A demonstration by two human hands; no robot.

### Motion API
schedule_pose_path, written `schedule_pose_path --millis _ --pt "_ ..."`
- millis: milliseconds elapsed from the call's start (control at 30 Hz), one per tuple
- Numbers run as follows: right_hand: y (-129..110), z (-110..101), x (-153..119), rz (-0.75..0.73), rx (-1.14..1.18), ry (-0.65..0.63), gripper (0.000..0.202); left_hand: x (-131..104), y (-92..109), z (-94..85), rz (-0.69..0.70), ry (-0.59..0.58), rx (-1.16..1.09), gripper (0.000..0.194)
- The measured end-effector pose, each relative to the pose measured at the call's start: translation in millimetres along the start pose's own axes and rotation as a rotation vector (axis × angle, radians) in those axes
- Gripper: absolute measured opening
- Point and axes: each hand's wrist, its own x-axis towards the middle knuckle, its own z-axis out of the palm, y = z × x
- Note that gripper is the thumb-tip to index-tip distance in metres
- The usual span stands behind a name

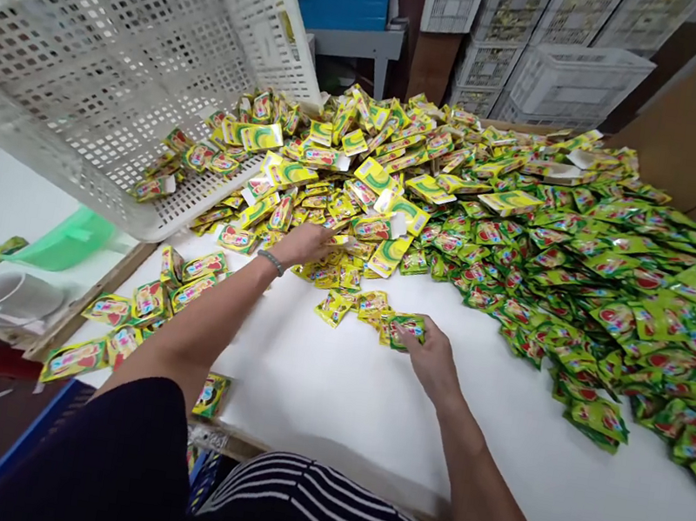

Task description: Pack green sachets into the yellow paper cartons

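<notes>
Mostly glossy packets (609, 318), slim cartons (389, 255), latticed basket (274, 15)

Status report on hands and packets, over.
Left hand at yellow cartons. Right hand touching a green-yellow packet. Tipped white crate beyond left forearm.

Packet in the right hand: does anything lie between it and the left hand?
Yes: loose yellow packets on the white tabletop, then the pile's near edge, lie between the right hand's packet and the left hand.
</notes>
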Motion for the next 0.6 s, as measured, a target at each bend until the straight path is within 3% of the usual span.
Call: schedule_pose_path --millis 133,233,333,400,500,600 --pt "-7 -3 1 -0.124 0.077 0.093 0.040 -39 49 12.3 -0.106 0.059 -0.446 0.042" --pt "-18 -8 0 -0.220 0.153 0.234 0.039 -71 94 33.5 -0.105 -0.032 -0.800 0.045" --pt "-26 -13 -1 -0.224 0.066 0.250 0.038 -92 127 52.1 -0.206 -0.019 -1.098 0.046" --pt "-28 -17 -2 -0.179 -0.046 0.178 0.036 -97 138 58.0 -0.261 0.028 -1.243 0.046" --pt "-29 -22 -2 -0.133 -0.180 0.042 0.033 -99 141 57.9 -0.269 0.051 -1.283 0.046" --pt "-27 -25 0 -0.223 -0.255 -0.023 0.027 -98 140 56.2 -0.239 -0.015 -1.264 0.045"
